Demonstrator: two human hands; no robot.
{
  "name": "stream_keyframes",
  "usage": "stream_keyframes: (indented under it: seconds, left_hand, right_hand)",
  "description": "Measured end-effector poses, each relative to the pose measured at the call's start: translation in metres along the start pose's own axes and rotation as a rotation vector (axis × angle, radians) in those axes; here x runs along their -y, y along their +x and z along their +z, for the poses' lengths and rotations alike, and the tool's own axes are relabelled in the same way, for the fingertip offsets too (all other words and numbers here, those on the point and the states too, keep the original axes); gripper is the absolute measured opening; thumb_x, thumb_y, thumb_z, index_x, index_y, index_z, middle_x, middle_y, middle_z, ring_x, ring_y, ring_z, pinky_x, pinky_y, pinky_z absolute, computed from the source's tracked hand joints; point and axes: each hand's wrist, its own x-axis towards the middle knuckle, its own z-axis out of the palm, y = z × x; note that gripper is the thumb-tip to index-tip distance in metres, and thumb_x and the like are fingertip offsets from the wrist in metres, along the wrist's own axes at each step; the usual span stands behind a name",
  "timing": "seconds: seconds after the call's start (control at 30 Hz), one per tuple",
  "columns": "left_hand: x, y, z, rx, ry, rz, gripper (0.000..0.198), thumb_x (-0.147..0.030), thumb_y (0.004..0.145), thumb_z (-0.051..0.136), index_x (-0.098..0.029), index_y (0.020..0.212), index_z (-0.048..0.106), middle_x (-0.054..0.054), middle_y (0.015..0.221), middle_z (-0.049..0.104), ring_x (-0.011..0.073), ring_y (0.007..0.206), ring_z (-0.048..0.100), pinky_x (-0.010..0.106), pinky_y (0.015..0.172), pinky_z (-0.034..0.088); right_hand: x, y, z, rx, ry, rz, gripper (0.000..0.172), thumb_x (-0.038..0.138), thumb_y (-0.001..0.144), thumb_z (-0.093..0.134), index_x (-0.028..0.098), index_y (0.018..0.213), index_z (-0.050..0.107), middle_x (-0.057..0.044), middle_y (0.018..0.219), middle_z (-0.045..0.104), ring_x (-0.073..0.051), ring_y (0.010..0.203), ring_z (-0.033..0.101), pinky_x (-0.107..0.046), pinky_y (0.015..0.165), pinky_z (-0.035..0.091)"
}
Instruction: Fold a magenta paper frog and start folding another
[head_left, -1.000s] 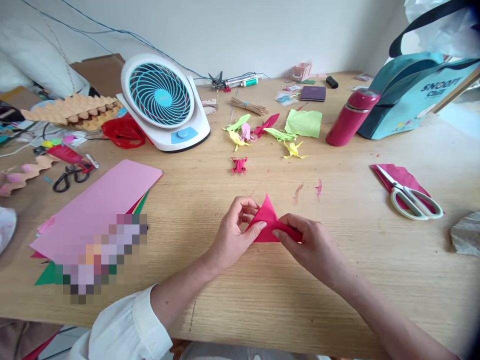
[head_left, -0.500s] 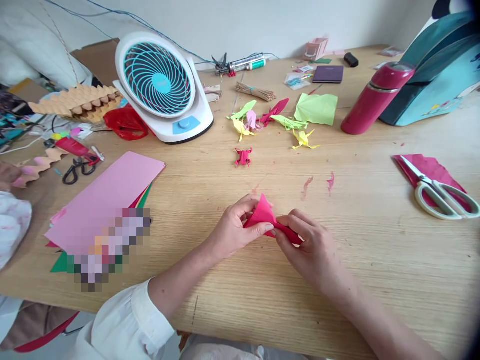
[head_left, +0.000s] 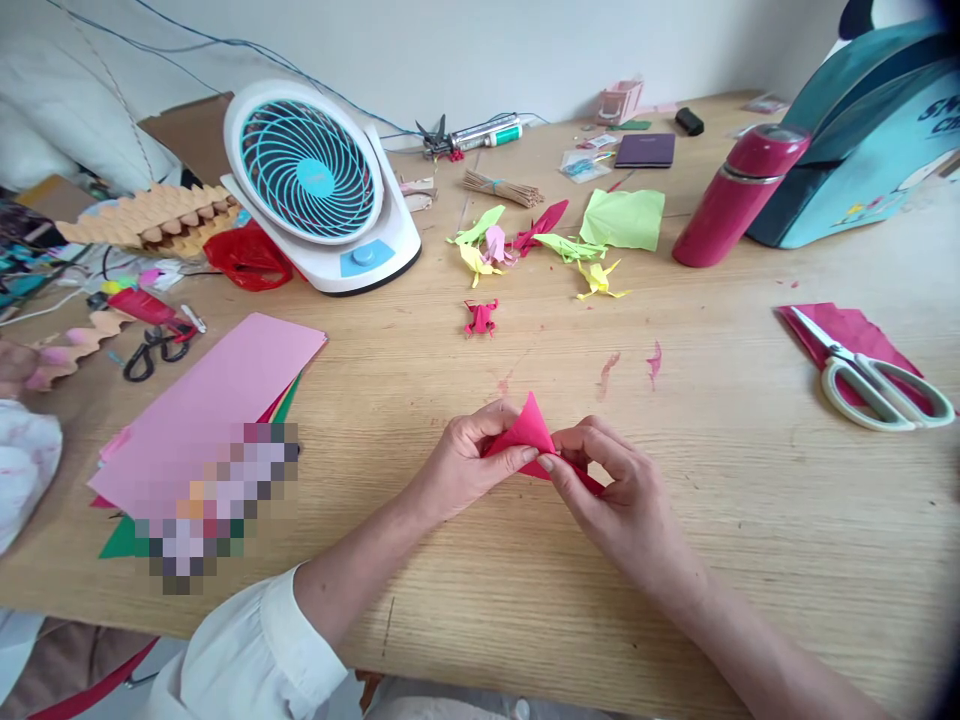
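Note:
A folded red-pink paper [head_left: 529,430] with one point sticking up is held just above the table, between both hands. My left hand [head_left: 469,465] pinches its left part, thumb in front and fingers behind. On the right side, my right hand [head_left: 611,480] grips the paper between thumb and fingers, the thumb tip beside the left thumb. A corner of the paper shows under the right fingers. Beyond the hands lies a small red folded figure [head_left: 480,318]. Farther back are a yellow folded figure [head_left: 600,280] and several green, pink and red ones.
A white fan [head_left: 382,262] stands at the back left, with pink sheets [head_left: 217,400] in front. White-handled scissors [head_left: 862,375] lie on red paper at the right, below a red bottle [head_left: 731,210]. Another person's hand [head_left: 15,365] shows at the far left.
My right thumb has shifted slightly up and left along the paper, closer to my left thumb. The view has turned a little, and both hands still hold the paper.

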Motion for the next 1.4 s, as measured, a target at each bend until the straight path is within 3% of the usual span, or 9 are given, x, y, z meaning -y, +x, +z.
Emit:
stream_keyframes:
  seconds: [0.17,0.4,0.6,0.83,0.97,1.1,1.2,1.27,1.4]
  left_hand:
    - [-0.004,-0.002,0.003,-0.048,-0.021,-0.017,0.014,-0.028,0.083,0.072,-0.015,0.08,0.066,-0.001,0.076,0.06,0.0121,0.073,0.054,0.024,0.072,0.042]
    - [-0.001,-0.003,0.006,-0.056,-0.021,-0.034,0.019,-0.031,0.083,0.072,-0.016,0.083,0.061,0.001,0.078,0.06,0.0132,0.075,0.055,0.025,0.072,0.044]
    - [0.001,-0.002,0.01,-0.089,-0.185,-0.009,0.03,-0.023,0.082,0.073,-0.02,0.096,0.047,-0.002,0.084,0.057,0.0101,0.076,0.054,0.022,0.072,0.044]
    - [-0.002,-0.004,0.009,-0.081,-0.068,-0.014,0.031,-0.022,0.084,0.071,-0.02,0.106,0.049,-0.004,0.079,0.055,0.0104,0.076,0.054,0.023,0.075,0.044]
    - [-0.003,-0.003,-0.002,-0.066,-0.073,-0.053,0.035,-0.036,0.087,0.068,-0.02,0.116,0.055,0.002,0.089,0.063,0.0144,0.084,0.06,0.026,0.079,0.046]
    - [-0.001,0.001,-0.012,-0.064,-0.155,-0.135,0.044,-0.053,0.096,0.047,-0.017,0.11,0.066,0.007,0.097,0.068,0.0181,0.09,0.064,0.03,0.084,0.047]
    - [0.003,0.002,-0.01,-0.033,-0.163,-0.171,0.042,-0.053,0.087,0.064,-0.016,0.107,0.068,0.008,0.102,0.071,0.0203,0.093,0.065,0.031,0.085,0.048]
    - [0.006,0.003,-0.006,-0.076,-0.121,-0.178,0.036,-0.045,0.079,0.076,-0.015,0.097,0.07,0.006,0.097,0.072,0.0189,0.089,0.065,0.029,0.084,0.048]
    - [0.008,0.002,0.0,-0.193,-0.181,-0.205,0.028,-0.039,0.075,0.078,-0.015,0.082,0.067,0.001,0.079,0.069,0.0138,0.073,0.062,0.026,0.074,0.047]
  right_hand:
    - [0.001,0.0,0.0,-0.032,-0.006,-0.049,0.009,0.018,0.093,0.06,0.02,0.088,0.067,-0.001,0.077,0.056,-0.013,0.066,0.053,-0.026,0.061,0.042]
    - [0.002,-0.003,-0.003,-0.032,-0.013,-0.053,0.012,0.018,0.093,0.058,0.021,0.084,0.065,-0.001,0.077,0.056,-0.013,0.067,0.053,-0.028,0.061,0.042]
    - [0.001,-0.002,-0.004,-0.057,-0.017,-0.054,0.015,0.017,0.092,0.058,0.021,0.078,0.06,0.0,0.074,0.054,-0.013,0.065,0.052,-0.027,0.061,0.04]
    - [-0.008,0.002,-0.001,-0.04,0.094,0.046,0.016,0.025,0.09,0.063,0.02,0.075,0.061,0.001,0.073,0.055,-0.013,0.066,0.05,-0.027,0.064,0.041]
    - [-0.02,0.003,-0.001,-0.061,0.326,0.22,0.021,0.038,0.088,0.067,0.021,0.077,0.061,0.0,0.072,0.056,-0.014,0.066,0.05,-0.027,0.062,0.042]
    - [-0.028,0.006,-0.004,-0.151,0.517,0.363,0.025,0.042,0.082,0.073,0.023,0.076,0.059,0.0,0.073,0.06,-0.015,0.067,0.053,-0.027,0.061,0.044]
    - [-0.03,0.008,-0.004,-0.202,0.545,0.41,0.027,0.044,0.079,0.075,0.023,0.074,0.059,-0.001,0.073,0.062,-0.016,0.067,0.055,-0.027,0.06,0.046]
    - [-0.03,0.008,-0.003,-0.216,0.567,0.425,0.027,0.044,0.078,0.076,0.023,0.074,0.059,-0.001,0.073,0.064,-0.016,0.068,0.057,-0.027,0.062,0.048]
    - [-0.029,0.009,0.0,-0.181,0.645,0.434,0.025,0.041,0.075,0.079,0.024,0.073,0.062,0.0,0.073,0.068,-0.016,0.068,0.061,-0.028,0.066,0.051]
